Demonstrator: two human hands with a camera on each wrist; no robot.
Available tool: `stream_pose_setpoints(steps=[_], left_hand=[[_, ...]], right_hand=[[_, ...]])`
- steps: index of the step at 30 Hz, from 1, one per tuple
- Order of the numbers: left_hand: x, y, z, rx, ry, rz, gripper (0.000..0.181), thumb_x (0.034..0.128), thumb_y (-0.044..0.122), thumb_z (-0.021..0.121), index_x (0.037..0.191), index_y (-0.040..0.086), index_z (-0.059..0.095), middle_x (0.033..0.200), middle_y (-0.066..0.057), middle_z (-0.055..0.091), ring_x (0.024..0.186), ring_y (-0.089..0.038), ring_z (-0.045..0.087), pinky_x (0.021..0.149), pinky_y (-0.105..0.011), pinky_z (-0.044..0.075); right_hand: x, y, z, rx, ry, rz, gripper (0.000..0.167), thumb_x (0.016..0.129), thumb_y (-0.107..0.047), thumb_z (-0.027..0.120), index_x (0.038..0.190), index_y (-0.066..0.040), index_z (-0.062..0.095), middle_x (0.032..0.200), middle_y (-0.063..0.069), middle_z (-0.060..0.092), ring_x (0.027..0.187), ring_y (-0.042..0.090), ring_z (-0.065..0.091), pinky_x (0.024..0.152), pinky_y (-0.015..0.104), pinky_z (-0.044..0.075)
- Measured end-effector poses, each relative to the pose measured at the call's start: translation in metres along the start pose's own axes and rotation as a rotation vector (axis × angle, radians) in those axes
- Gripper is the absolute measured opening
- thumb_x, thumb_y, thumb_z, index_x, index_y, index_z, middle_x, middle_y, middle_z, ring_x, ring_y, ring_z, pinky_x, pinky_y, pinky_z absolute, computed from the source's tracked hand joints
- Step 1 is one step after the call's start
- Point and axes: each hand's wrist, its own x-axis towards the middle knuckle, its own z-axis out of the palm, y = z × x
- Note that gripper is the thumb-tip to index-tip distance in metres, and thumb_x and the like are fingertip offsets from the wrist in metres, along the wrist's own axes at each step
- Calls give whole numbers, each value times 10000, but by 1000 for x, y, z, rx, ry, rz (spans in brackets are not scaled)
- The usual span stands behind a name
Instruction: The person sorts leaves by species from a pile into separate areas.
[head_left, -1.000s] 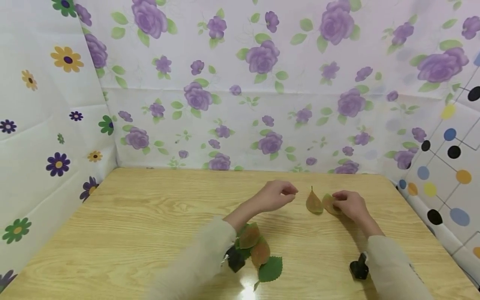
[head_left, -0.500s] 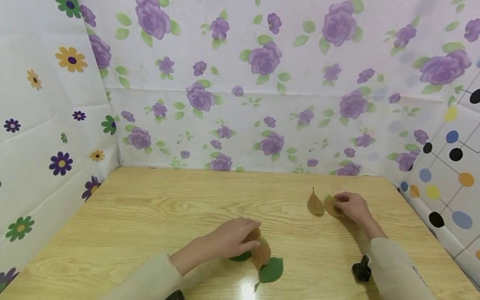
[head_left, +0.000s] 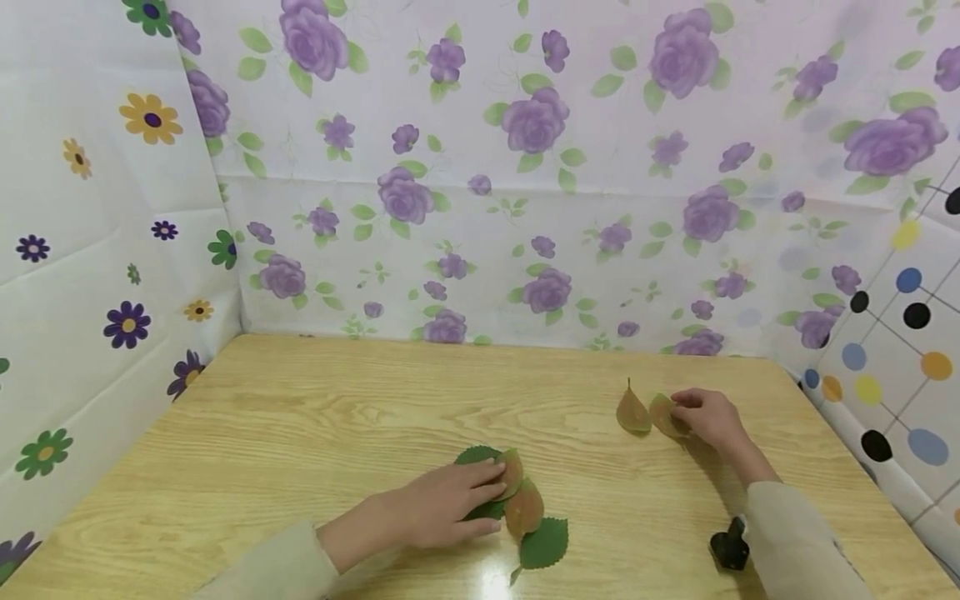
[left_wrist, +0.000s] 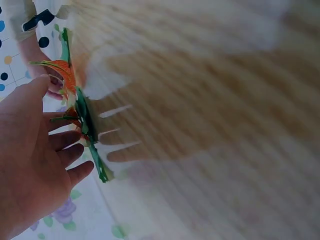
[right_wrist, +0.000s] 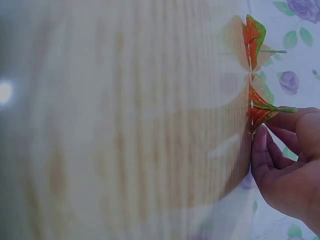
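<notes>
Touching leaf cluster (head_left: 526, 507) with left hand (head_left: 442, 504), fingers apart, touching rightmost leaf (head_left: 664, 416) beyond cluster with right hand (head_left: 711, 417), can't tell if clamped.

The back cloth (head_left: 480, 237) is white with purple roses and green sprigs, the left cloth (head_left: 67, 208) white with yellow, green and purple daisies, the right cloth (head_left: 885, 333) all black, blue, orange and yellow dots plus grey lines. From here I'm seeing yellowish woodgrain on the table (head_left: 337, 408), cream sleeves (head_left: 266, 567), dark green leaves (head_left: 545, 545) and orangey-brown leaves (head_left: 633, 415) edged green.
</notes>
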Motion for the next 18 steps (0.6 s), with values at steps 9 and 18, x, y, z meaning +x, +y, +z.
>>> stream_pose_setpoints(steps=[9,18], left_hand=[[-1,-2,7,49,-2,22,636,1034,489,323,1430,5,437,1506,-161,335,1380,-249,331,1073,-388,349],[1,-3,10,118,46,65,633,1039,477,324,1399,-24,468,1471,-191,379,1347,-263,385,1046,-357,382]], right_hand=[[-4,-13,-9,21,-6,-41,386,983,-121,497,1269,138,517,1223,333,551,1013,407,590,794,435,520],[-23,-65,0,-142,119,-316,277,915,-34,546,1133,119,622,940,197,658,856,355,622,713,474,521]])
